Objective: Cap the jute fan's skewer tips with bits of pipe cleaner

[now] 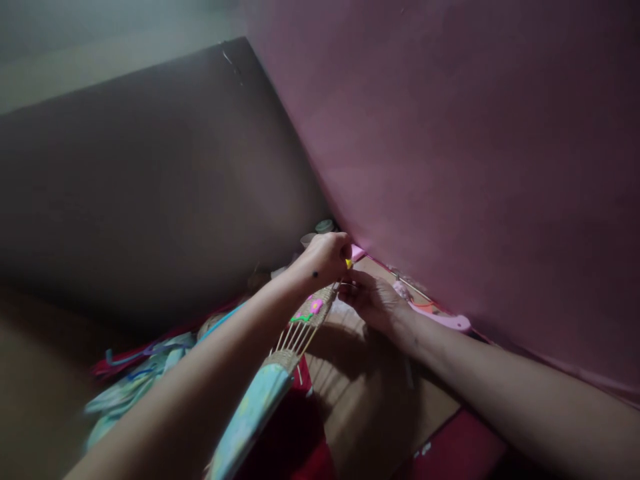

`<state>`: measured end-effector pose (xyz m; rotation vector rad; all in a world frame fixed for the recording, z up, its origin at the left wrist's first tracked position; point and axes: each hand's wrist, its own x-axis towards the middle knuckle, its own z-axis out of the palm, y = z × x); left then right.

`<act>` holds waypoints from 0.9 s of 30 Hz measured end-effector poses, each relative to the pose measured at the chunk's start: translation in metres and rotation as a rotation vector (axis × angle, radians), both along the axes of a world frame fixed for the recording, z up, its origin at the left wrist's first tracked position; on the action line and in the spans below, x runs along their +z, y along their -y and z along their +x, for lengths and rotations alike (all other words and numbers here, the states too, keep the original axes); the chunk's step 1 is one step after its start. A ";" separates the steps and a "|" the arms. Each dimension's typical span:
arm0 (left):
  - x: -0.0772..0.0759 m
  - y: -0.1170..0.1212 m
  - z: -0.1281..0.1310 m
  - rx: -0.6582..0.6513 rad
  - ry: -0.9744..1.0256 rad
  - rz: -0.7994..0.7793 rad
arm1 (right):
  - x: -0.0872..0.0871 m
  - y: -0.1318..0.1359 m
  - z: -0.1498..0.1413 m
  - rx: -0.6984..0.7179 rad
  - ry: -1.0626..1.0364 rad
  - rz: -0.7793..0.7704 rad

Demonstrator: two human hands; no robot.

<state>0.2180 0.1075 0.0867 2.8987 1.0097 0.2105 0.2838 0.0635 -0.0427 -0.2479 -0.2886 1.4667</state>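
The woven piece [283,360] slants from frame centre to bottom; at its upper end the left hand [330,257] curls, knuckles up, the right hand [377,303] opposite, fingers bent; whether either grips, I cannot tell.

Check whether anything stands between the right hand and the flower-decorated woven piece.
Nothing visible does. The right hand has its fingertips right by the upper end of the woven piece, just below the left hand in view; actual contact is unclear.
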 end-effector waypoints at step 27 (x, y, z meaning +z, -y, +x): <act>0.011 0.002 0.004 0.122 -0.127 -0.041 | 0.003 0.001 -0.002 0.030 0.000 -0.033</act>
